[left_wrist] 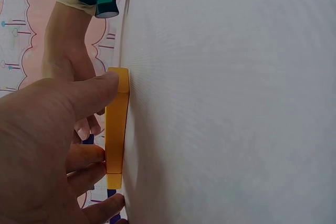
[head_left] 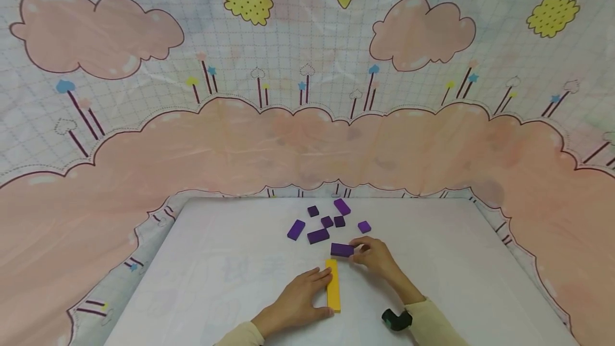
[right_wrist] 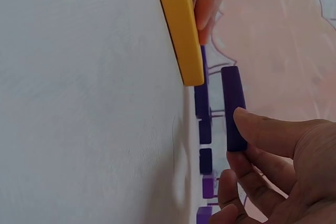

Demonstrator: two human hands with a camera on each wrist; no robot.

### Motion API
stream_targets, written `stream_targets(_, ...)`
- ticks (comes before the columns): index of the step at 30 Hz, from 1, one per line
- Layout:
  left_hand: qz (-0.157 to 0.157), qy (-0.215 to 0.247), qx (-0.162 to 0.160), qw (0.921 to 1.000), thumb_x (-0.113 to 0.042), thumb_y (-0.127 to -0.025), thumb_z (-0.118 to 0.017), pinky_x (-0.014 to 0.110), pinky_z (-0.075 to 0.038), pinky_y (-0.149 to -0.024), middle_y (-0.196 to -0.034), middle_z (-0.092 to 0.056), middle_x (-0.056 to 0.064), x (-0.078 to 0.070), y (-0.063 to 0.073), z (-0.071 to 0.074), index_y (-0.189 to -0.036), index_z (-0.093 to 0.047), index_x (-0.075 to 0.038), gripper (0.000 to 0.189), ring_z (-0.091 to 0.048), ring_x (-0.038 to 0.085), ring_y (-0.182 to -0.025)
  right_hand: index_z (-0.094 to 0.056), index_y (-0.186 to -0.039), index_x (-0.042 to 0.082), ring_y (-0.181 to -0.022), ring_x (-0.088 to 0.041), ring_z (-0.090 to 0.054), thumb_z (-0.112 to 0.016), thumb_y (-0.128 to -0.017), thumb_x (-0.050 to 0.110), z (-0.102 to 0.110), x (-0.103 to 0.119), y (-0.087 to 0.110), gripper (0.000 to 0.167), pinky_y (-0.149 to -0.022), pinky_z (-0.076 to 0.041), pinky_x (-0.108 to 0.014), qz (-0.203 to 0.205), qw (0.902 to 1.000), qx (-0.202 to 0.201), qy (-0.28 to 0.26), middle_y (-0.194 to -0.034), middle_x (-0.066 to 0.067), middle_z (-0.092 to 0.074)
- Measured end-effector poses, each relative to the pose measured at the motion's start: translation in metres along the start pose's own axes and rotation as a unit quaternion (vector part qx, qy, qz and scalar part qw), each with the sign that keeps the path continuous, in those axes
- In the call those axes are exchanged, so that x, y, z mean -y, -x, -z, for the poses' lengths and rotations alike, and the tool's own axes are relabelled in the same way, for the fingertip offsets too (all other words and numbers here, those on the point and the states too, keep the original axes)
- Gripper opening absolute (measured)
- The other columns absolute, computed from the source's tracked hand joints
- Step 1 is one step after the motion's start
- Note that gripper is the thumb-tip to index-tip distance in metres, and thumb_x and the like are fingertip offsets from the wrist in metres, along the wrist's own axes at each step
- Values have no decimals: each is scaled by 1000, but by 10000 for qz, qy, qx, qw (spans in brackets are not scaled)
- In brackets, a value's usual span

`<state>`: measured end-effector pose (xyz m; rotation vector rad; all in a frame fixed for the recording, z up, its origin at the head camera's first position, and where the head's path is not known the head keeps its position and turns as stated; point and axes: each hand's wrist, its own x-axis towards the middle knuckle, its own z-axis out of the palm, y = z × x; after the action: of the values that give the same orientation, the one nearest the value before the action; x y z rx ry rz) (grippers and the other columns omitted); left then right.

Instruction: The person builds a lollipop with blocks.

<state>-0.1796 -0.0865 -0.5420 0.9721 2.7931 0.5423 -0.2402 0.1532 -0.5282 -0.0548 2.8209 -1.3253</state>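
A yellow oblong block [head_left: 333,287] lies on the white table, its long side pointing away from me. My left hand [head_left: 301,297] rests along its left side, fingers extended against the far half and thumb at the near end. Just beyond the block, my right hand [head_left: 376,256] pinches a dark purple oblong block [right_wrist: 234,109] by its right end between thumb and fingers. The right wrist view shows this purple block raised above the table surface. In the head view, its left end sits close past the yellow block's far end.
Behind the hands lie several loose purple pieces, among them an oblong block [head_left: 318,236], another leaning one [head_left: 296,229] and a small cube [head_left: 364,226]. The white table [head_left: 202,282] ends at a patterned cloth backdrop [head_left: 336,148]. A dark wrist device [head_left: 396,320] sits at the right sleeve.
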Motion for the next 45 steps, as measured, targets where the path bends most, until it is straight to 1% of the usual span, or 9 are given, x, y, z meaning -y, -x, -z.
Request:
stream_targets(2, -28, -20, -29, 10000, -59, -85, -66, 48, -39, -115, -154, -44, -5, 0, 0, 0, -145, -50, -17, 74, -44, 26, -141, -75, -105, 17, -94, -20, -59, -80, -79, 11, -2, 2, 0, 27, -78, -54, -34, 75, 10000, 23, 30, -107, -2, -71)
stream_targets(8, -19, -80, -65, 9999, -58, -84, -67, 46, -39, -115, -154, -44, -6, -1, 0, 1, -144, -51, -17, 75, -44, 26, -141, -74, -105, 17, -94, -19, -60, -81, -79, 12, -8, 6, -2, 27, -81, -55, -35, 115, 9999, 68, 79, -107, -1, -72)
stream_targets(14, 21, 16, -24, 10000, -57, -84, -68, 47, -38, -116, -155, -43, -6, -1, -1, 0, -144, -51, -17, 74, -43, 25, -142, -74, -105, 17, -93, -19, -59, -81, -79, 11, -14, 9, -5, 27, -84, -56, -37, 97, 9998, 137, 44, -108, -2, -72)
stream_targets(20, 23, 61, -8, 10000, -58, -85, -67, 48, -38, -115, -155, -43, -6, 1, -1, 0, -144, -51, -17, 74, -43, 26, -142, -75, -105, 17, -88, -17, -57, -80, -79, 10, -20, 9, -6, 27, -79, -55, -33, 94, 9998, 177, 93, -104, -1, -71)
stream_targets(28, 13, 97, -35, 9999, -57, -84, -68, 47, -38, -116, -154, -43, -6, 0, 0, 0, -144, -51, -17, 74, -43, 25, -142, -74, -106, 15, -84, -17, -55, -80, -79, 8, -24, 7, -9, 27, -73, -52, -28, 105, 9998, 174, 64, -101, -2, -70)
stream_targets(32, -3, 35, -26, 10000, -58, -84, -67, 47, -38, -116, -155, -43, -6, 0, -1, 1, -144, -50, -18, 74, -43, 25, -142, -74, -105, 16, -84, -17, -54, -80, -80, 8, -26, 6, -10, 27, -74, -52, -28, 58, 9998, 175, 104, -101, -1, -69)
stream_targets(35, -27, -43, -49, 10000, -58, -84, -67, 46, -39, -115, -154, -43, -6, 0, -1, 0, -145, -50, -18, 74, -43, 25, -141, -74, -106, 15, -84, -16, -54, -79, -80, 7, -27, 5, -12, 27, -73, -51, -27, 103, 9996, 203, 135, -101, 0, -70)
stream_targets(39, 3, -28, -51, 10000, -57, -84, -67, 47, -39, -115, -155, -43, -6, 1, -2, -1, -145, -50, -18, 74, -43, 25, -142, -74, -105, 15, -84, -16, -54, -79, -80, 7, -28, 3, -13, 27, -72, -50, -27, 165, 9995, 239, 128, -100, 0, -70)
stream_targets(45, 65, -58, -16, 10000, -58, -84, -67, 46, -38, -116, -155, -42, -8, 0, -1, -1, -145, -49, -19, 75, -42, 24, -143, -74, -104, 16, -86, -16, -56, -79, -80, 11, -29, 1, -14, 26, -76, -52, -30, 166, 9989, 357, 268, -102, 0, -70)
